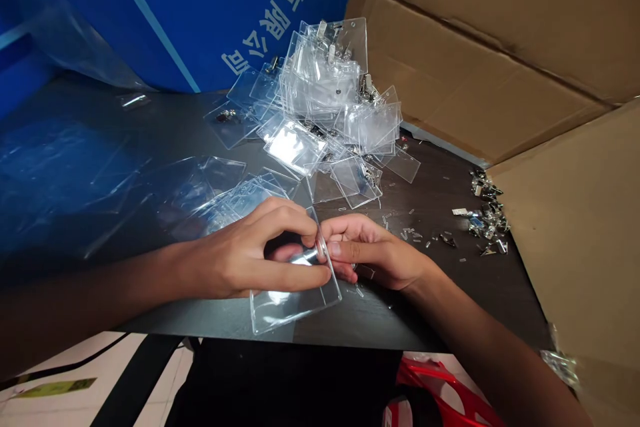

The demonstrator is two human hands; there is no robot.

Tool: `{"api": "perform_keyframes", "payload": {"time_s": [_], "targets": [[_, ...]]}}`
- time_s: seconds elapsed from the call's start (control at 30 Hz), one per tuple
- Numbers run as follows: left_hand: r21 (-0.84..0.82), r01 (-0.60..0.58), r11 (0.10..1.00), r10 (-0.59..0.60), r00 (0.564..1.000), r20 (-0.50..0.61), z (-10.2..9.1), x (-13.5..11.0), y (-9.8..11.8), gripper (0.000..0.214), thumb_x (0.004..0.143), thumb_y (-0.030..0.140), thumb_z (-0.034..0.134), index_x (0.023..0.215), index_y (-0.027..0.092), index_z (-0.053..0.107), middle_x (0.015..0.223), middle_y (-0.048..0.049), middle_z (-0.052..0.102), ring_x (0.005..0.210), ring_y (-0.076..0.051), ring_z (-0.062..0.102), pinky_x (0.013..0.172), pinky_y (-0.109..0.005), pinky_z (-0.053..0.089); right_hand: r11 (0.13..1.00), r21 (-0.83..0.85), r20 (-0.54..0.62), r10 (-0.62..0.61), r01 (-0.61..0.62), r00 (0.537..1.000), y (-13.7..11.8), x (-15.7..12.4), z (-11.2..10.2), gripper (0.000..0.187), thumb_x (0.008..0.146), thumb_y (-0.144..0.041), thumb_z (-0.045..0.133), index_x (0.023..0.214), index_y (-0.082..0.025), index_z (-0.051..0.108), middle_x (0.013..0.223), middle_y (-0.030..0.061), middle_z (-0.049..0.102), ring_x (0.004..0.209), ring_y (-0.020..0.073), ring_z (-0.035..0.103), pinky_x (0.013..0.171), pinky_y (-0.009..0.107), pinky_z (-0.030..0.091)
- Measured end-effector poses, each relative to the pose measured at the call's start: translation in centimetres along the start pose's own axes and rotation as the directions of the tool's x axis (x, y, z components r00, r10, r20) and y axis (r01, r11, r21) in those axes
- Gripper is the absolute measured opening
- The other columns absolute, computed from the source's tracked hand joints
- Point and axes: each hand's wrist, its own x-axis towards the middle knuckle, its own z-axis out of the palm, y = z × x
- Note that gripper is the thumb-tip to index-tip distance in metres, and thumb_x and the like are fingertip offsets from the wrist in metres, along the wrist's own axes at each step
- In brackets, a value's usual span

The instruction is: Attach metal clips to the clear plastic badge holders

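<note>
My left hand (270, 250) grips a clear plastic badge holder (295, 303) near its right edge, with fingers bent over the sleeve. At that edge my right hand (363, 250) is closed, thumb and fingers pinched together against the holder. Whatever sits between the right fingertips is mostly hidden; a small clear strip seems to show beneath them. Just behind my left hand lies a stack of flat clear badge holders (240, 203). A large heap of badge holders (320, 90), several with metal clips on them, rises farther back.
Loose metal clips (485, 213) are piled at the right beside a cardboard wall (565, 213). Tiny clear plastic bits (413, 235) are scattered over the dark table (435, 173). A blue printed panel (165, 13) stands at the back, and a clear plastic bag (75, 180) lies at left.
</note>
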Motion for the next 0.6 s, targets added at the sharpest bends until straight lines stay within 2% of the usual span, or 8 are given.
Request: {"api": "perform_keyframes", "payload": {"time_s": [0.23, 0.37, 0.5, 0.6], "targets": [[0.078, -0.156, 0.985, 0.159, 0.987, -0.024, 0.2, 0.1, -0.6, 0.027, 0.096, 0.019, 0.086, 0.118, 0.032, 0.078, 0.101, -0.0024, 0.076, 0.094, -0.023, 0.078, 0.095, -0.04, 0.066, 1.0, -0.009, -0.043, -0.012, 0.012, 0.999, -0.21, -0.08, 0.19, 0.026, 0.097, -0.04, 0.087, 0.093, -0.018, 0.074, 0.071, -0.0045, 0.063, 0.057, 0.0082, 0.047, 0.058, 0.022, 0.041], [0.011, -0.079, 0.997, 0.079, 0.994, -0.073, 0.44, 0.47, -0.51, 0.028, 0.092, 0.02, 0.09, 0.114, 0.029, 0.077, 0.1, -0.0029, 0.078, 0.09, -0.023, 0.08, 0.091, -0.037, 0.069, 1.0, 0.002, -0.063, -0.003, 0.003, 0.998, 0.05, 0.01, 0.12, 0.028, 0.096, -0.042, 0.09, 0.096, -0.018, 0.075, 0.071, -0.0043, 0.069, 0.056, 0.008, 0.053, 0.057, 0.021, 0.045], [-0.05, -0.066, 0.997, 0.064, 0.997, -0.033, 0.44, 0.8, -0.43, 0.029, 0.095, 0.022, 0.087, 0.12, 0.029, 0.073, 0.082, 0.0013, 0.074, 0.077, -0.022, 0.078, 0.087, -0.038, 0.07, 0.999, 0.015, -0.029, 0.029, -0.029, 0.999, 0.06, 0.03, -0.02, 0.033, 0.099, -0.045, 0.089, 0.098, -0.018, 0.071, 0.069, -0.0049, 0.072, 0.052, 0.0069, 0.058, 0.054, 0.019, 0.046], [-0.001, -0.075, 0.997, 0.075, 0.997, -0.026, 0.24, 0.44, -0.7, 0.028, 0.1, 0.022, 0.083, 0.125, 0.029, 0.073, 0.099, -0.0023, 0.08, 0.088, -0.022, 0.082, 0.091, -0.036, 0.07, 0.994, -0.024, -0.043, 0.104, -0.105, 0.994, -0.1, 0.01, -0.17, 0.041, 0.096, -0.052, 0.09, 0.096, -0.019, 0.067, 0.072, -0.0026, 0.076, 0.049, 0.0076, 0.063, 0.047, 0.018, 0.044]]}}
